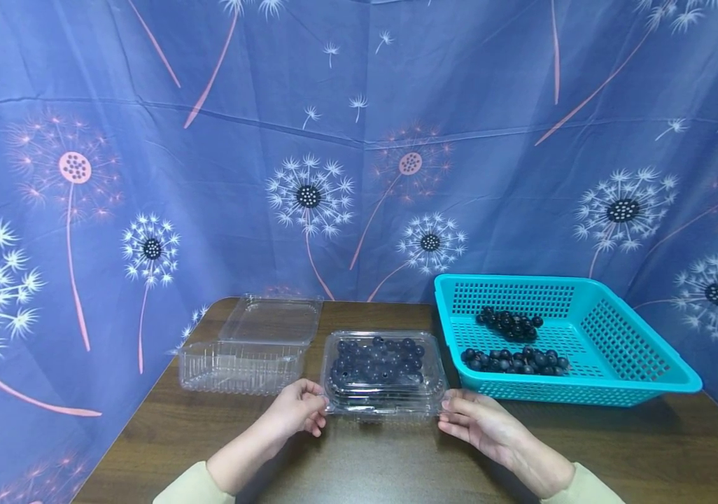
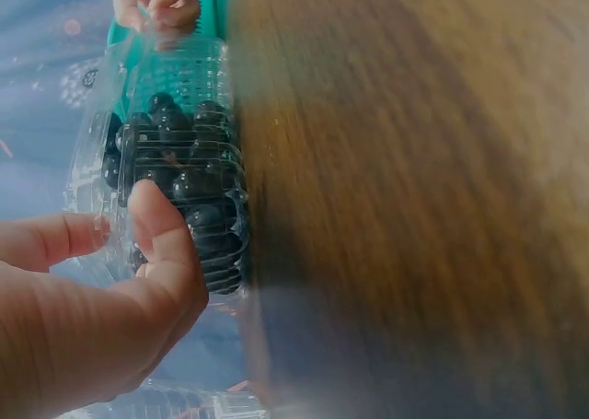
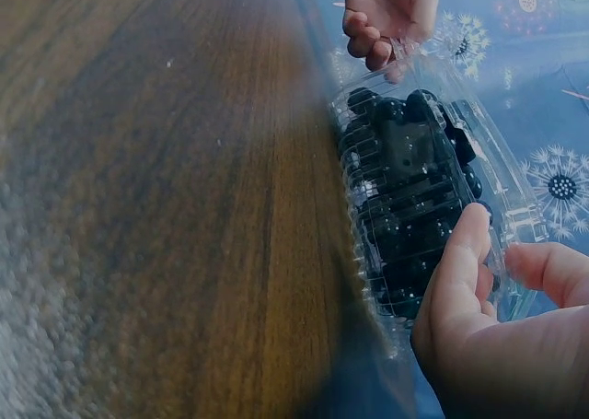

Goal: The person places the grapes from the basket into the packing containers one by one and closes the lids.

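Observation:
A clear plastic clamshell box (image 1: 384, 399) with dark grapes (image 1: 376, 358) inside stands at the middle of the table, its lid lying over the grapes. My left hand (image 1: 299, 409) pinches the rim at its front left corner between thumb and fingers. At the front right corner, my right hand (image 1: 485, 428) pinches the rim the same way. Both wrist views show the ribbed side wall, with the grapes (image 2: 189, 152) pressed close behind it. Whether the lid's edge is fully snapped down cannot be told.
Left of the box stands a second clear clamshell (image 1: 242, 367), its lid (image 1: 271, 320) folded back. A turquoise plastic basket (image 1: 642, 388) on the right holds two bunches of dark grapes (image 1: 513, 362). Behind the wooden table (image 1: 359, 465) hangs a blue dandelion-print cloth (image 1: 220, 175).

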`<state>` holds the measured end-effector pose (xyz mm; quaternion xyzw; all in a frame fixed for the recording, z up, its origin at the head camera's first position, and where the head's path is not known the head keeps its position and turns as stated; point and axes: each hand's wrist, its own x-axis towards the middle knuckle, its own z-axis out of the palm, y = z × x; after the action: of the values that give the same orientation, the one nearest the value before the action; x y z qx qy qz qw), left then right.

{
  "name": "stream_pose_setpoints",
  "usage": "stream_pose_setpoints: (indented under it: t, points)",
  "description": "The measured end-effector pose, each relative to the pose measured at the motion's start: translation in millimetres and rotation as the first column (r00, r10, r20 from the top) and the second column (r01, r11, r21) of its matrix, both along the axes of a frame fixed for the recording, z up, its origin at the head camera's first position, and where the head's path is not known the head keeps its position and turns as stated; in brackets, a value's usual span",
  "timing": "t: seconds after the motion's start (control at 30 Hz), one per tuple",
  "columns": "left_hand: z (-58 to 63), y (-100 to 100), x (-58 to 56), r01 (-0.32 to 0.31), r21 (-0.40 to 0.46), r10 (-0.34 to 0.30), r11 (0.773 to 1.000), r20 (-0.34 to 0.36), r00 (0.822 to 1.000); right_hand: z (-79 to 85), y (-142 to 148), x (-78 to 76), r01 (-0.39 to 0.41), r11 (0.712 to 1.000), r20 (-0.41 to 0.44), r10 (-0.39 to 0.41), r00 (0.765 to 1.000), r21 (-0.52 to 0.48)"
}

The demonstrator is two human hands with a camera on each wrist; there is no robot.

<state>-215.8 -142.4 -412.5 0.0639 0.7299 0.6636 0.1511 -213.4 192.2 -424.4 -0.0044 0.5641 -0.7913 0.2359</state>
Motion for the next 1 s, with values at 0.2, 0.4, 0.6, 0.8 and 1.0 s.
stream_pose_setpoints:
  t: [0.2, 0.4, 0.6, 0.8, 1.0]
  points:
    - [-1.5, -0.8, -1.2, 0.018, 0.069, -0.022, 0.997, 0.053, 0.998, -0.7, -1.1, -0.5, -0.011, 1.0, -0.019, 0.011, 1.0, 0.0]
    - [-2.2, -1.4, -1.1, 0.015, 0.081, -0.019, 0.997, 0.047, 0.999, -0.7, -2.1, -0.4, -0.007, 1.0, -0.031, 0.007, 0.999, 0.013]
    - [-1.3, -0.8, -2.2, 0.005, 0.072, -0.007, 0.997, 0.04, 0.999, -0.4, -2.5, -0.6, 0.004, 1.0, -0.026, -0.004, 1.0, 0.018]
    - [-2.0, -0.4, -4.5, -0.005, 0.078, 0.002, 0.997, 0.039, 0.999, -1.5, -2.5, -1.6, 0.006, 1.0, -0.031, -0.005, 1.0, 0.014]
    - [-5.1, -0.6, -4.6, -0.012, 0.082, 0.008, 0.997, 0.043, 0.999, -3.5, -3.5, -2.3, 0.016, 0.999, -0.035, -0.015, 0.999, 0.035]
